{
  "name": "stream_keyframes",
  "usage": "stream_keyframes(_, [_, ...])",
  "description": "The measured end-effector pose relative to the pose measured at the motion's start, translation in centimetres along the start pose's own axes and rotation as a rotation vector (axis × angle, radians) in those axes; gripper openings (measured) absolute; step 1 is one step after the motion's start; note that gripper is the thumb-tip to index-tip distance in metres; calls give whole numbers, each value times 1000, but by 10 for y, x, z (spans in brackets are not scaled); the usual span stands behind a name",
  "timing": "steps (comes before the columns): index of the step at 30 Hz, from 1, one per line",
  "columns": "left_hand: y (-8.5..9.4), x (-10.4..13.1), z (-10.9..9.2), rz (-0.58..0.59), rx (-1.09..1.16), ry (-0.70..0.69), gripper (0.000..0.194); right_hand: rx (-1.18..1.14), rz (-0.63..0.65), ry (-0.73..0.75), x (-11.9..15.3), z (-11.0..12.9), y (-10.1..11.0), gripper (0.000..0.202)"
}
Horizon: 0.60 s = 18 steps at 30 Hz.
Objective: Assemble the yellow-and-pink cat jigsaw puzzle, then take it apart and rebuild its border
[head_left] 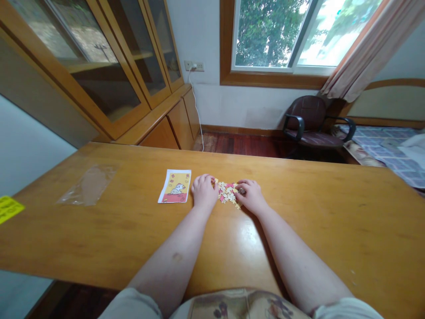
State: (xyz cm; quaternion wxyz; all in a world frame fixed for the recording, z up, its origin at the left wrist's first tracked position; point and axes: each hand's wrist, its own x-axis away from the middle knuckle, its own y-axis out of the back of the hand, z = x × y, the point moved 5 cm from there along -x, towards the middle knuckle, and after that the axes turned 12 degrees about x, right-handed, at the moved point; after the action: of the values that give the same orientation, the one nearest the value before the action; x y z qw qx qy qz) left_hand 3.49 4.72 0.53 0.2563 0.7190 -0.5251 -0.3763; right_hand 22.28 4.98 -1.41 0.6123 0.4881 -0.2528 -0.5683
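A small pile of jigsaw puzzle pieces (pixel 227 192) in cream, yellow and pink lies on the wooden table between my hands. My left hand (pixel 203 189) rests at the pile's left edge, its fingers curved and loosely apart, fingertips touching pieces. From the right, my right hand (pixel 249 193) cups the other edge. Its thumb and index finger are apart, with shaded pieces showing between them. Just left of my left hand lies a picture sheet (pixel 175 186), showing a white cartoon animal on yellow and pink. My palms hide whatever is under them.
A crumpled clear plastic bag (pixel 88 185) lies on the table (pixel 315 212) at the left, with a yellow label (pixel 10 209) at the far left edge. Beyond the table stand a glass-door cabinet (pixel 146 99), an office chair (pixel 310 122) and a bed (pixel 388 146).
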Motion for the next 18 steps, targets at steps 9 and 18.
stream_keyframes(9, [0,-3,14,40,-60,117,21,-17,1,-17,-1,-2,0,17])
stream_keyframes(18, [-4,-1,2,115,-83,-13,25,-51,-34,-14,-2,-4,0,14])
